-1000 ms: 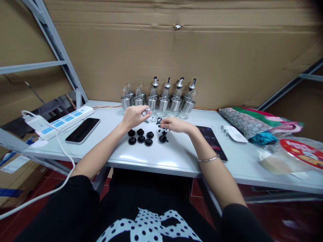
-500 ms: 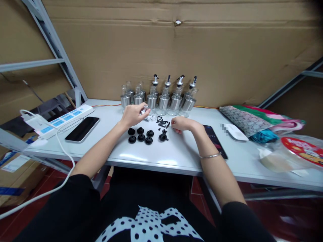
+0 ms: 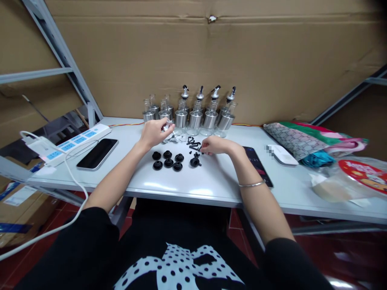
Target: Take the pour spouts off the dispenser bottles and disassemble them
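Note:
My left hand (image 3: 153,133) is closed around a silvery pourer part (image 3: 167,125), over a few more shiny silver pieces (image 3: 174,138) lying on the table. My right hand (image 3: 215,145) has its fingertips pinched together at the right edge of a cluster of small black levers (image 3: 193,143). Whatever sits in that pinch is too small to make out. Just left of and below these fingers lies a round black stopper (image 3: 195,162) with a side stub. Several black ribbed stoppers (image 3: 168,162) lie in two rows between my forearms.
Steel-clad glass bottles (image 3: 195,119) line the cardboard wall; the back ones at right carry pourers (image 3: 215,92). At left are a phone (image 3: 97,154) and a power strip (image 3: 77,144). A second phone (image 3: 258,167), a white device (image 3: 281,155) and bags (image 3: 314,143) lie right.
My right hand has moved slightly left, its fingertips now down at the small black parts. My left hand, still holding the silvery part, has shifted a little left. The view has tilted slightly.

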Available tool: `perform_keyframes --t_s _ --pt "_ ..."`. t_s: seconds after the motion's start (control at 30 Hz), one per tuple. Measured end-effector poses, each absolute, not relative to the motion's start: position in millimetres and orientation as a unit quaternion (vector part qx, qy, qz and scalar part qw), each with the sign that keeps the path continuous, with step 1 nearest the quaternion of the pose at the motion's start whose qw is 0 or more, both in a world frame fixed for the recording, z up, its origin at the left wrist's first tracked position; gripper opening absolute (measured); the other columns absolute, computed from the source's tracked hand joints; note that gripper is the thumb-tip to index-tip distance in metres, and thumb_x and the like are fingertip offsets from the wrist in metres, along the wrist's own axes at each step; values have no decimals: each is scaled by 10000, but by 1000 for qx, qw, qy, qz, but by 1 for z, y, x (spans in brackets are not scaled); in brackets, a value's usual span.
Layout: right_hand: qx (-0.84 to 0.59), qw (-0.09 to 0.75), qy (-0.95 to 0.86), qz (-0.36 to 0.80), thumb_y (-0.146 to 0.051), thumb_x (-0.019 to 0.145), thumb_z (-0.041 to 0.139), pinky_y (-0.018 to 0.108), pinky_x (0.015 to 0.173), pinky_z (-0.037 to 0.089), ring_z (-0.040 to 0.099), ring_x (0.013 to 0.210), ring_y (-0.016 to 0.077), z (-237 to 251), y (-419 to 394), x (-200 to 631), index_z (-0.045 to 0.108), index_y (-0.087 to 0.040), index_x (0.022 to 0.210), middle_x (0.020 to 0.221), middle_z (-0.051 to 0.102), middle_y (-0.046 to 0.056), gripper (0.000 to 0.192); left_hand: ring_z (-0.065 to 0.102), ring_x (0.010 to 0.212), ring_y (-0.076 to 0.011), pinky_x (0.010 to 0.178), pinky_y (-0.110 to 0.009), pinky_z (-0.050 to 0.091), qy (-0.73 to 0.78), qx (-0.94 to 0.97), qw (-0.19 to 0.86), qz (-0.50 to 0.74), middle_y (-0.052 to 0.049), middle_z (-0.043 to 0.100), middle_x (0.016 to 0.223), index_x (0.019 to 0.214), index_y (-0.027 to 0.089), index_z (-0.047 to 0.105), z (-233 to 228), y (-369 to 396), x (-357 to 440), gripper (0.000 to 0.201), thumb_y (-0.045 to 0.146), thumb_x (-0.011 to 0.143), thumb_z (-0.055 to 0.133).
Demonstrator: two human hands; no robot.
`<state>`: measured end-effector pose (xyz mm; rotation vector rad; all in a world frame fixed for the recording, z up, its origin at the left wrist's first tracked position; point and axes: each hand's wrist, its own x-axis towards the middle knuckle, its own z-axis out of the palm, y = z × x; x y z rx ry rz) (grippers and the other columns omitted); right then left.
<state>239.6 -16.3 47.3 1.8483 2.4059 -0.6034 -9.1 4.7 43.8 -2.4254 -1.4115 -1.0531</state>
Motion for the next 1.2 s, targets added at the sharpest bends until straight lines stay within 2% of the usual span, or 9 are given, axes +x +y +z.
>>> perform_keyframes --t_s 0.1,0.23,0.4,0.53,0.7,0.8,0.97,1.07,1.2 --pt "562 -18 809 -171 -250 765 622 248 593 369 534 637 132 50 -17 242 697 -164 823 716 636 18 128 447 508 -128 524 -249 253 -465 -806 71 -358 3 469 516 613 182 481 44 5 -9 359 455 842 438" --pt "435 -30 859 -268 -316 680 711 236 555 335 462 576 100 49 -19 238 714 -188 901 645 547 -39 255 439 503 -127 520 -255 248 -460 -809 71 -360 5 466 507 588 187 453 44 4 -8 368 451 844 442" --pt "374 -28 856 -355 -308 654 716 236 560 349 448 556 88 48 -23 231 680 -156 754 590 533 -49 186 466 518 -134 520 -259 244 -460 -810 79 -356 -3 491 513 580 187 444 44 3 -8 370 446 844 451" --pt "348 -127 821 -434 -356 650 730 241 573 377 501 581 102 52 -24 231 636 -155 766 612 587 -30 250 474 521 -135 521 -258 253 -461 -807 80 -361 -3 496 518 584 186 442 46 3 -9 370 448 845 449" --pt "421 -307 808 -275 -197 721 671 248 652 428 577 662 127 38 -21 208 634 -155 782 698 642 6 83 440 510 -123 523 -250 255 -462 -802 72 -372 0 485 521 590 186 426 44 6 -10 372 457 846 430" --pt "436 -258 849 -152 -82 749 611 255 720 433 611 722 144 25 -20 191 671 -156 787 757 684 32 102 423 499 -121 524 -252 248 -465 -803 65 -367 1 464 513 581 189 402 40 9 -10 395 474 854 403" --pt "405 -159 890 -138 -17 777 524 293 785 454 656 842 198 13 -22 179 716 -140 860 876 728 91 243 449 504 -132 519 -258 237 -467 -806 64 -358 -4 466 508 580 193 406 38 10 -9 407 474 874 380" --pt "367 -171 894 -189 14 786 453 291 821 463 663 901 192 12 -23 180 711 -126 942 944 730 104 332 502 533 -144 517 -255 250 -459 -819 53 -339 -9 501 528 607 192 446 37 8 -7 394 448 896 368" --pt "391 -244 867 -190 -71 797 499 287 782 464 652 800 165 19 -24 185 693 -143 894 852 723 62 229 566 605 -156 547 -242 323 -433 -844 -5 -316 -11 555 603 716 185 519 31 6 1 372 434 924 337"
